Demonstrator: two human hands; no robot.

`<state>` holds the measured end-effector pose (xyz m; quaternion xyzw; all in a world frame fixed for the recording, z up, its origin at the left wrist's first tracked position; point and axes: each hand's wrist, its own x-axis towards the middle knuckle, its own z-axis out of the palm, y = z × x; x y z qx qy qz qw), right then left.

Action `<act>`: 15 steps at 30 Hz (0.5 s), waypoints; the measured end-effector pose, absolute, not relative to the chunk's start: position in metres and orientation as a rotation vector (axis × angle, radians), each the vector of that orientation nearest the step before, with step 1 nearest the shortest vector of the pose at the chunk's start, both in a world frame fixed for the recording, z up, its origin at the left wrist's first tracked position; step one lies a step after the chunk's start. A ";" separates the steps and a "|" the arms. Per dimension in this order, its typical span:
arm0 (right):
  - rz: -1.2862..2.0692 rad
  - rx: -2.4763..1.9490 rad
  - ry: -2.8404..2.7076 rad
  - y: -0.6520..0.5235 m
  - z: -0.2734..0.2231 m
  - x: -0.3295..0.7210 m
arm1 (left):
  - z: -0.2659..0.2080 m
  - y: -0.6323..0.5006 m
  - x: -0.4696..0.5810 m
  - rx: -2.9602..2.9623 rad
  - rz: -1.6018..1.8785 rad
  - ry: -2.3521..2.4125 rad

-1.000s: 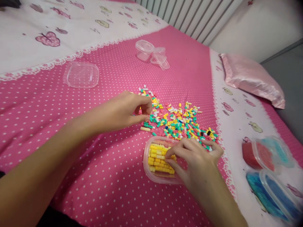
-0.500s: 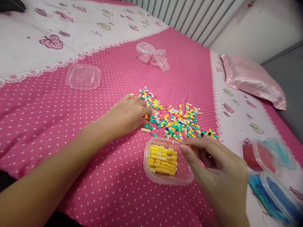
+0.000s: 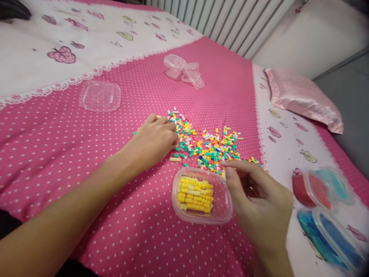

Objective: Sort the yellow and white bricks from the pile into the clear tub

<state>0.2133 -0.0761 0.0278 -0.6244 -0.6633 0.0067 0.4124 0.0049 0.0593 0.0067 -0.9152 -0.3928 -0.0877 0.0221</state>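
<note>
My left hand point(image 3: 158, 134) rests at the left edge of a spread of small building blocks point(image 3: 213, 152) in yellow, green, white and pink. Its fingers curl down together, and their tips are hidden behind the hand. Just in front of the pile stands a clear plastic container point(image 3: 221, 209) with yellow and cream block rows point(image 3: 196, 194) stacked in its left part. By the container's right rim is my right hand point(image 3: 259, 196), thumb and index finger pinched together. Whatever lies between those fingertips is too small to make out.
A clear lid point(image 3: 100, 96) lies at the left. Small clear tubs point(image 3: 174, 65) stand farther back. Right of me are containers with red contents point(image 3: 309, 190) and blue contents point(image 3: 334, 238). A pink pillow point(image 3: 305, 98) and slatted bed rail point(image 3: 225, 23) border the bed.
My left hand has drawn slightly left, its fingers more curled. My right fingertips have moved slightly up from the container's rim toward the blocks. The whole view has shifted a little.
</note>
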 end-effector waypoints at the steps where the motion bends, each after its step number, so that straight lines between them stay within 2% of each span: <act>1: 0.011 -1.593 -1.609 -0.075 0.027 0.214 | 0.009 0.060 0.003 -2.836 -0.294 -1.224; 6: 0.001 -1.588 -1.656 -0.070 0.027 0.218 | 0.022 0.057 0.001 -2.953 -0.546 -1.244; 15: 0.015 -1.461 -1.926 -0.077 0.037 0.207 | 0.030 0.026 0.023 -3.640 -0.920 -0.980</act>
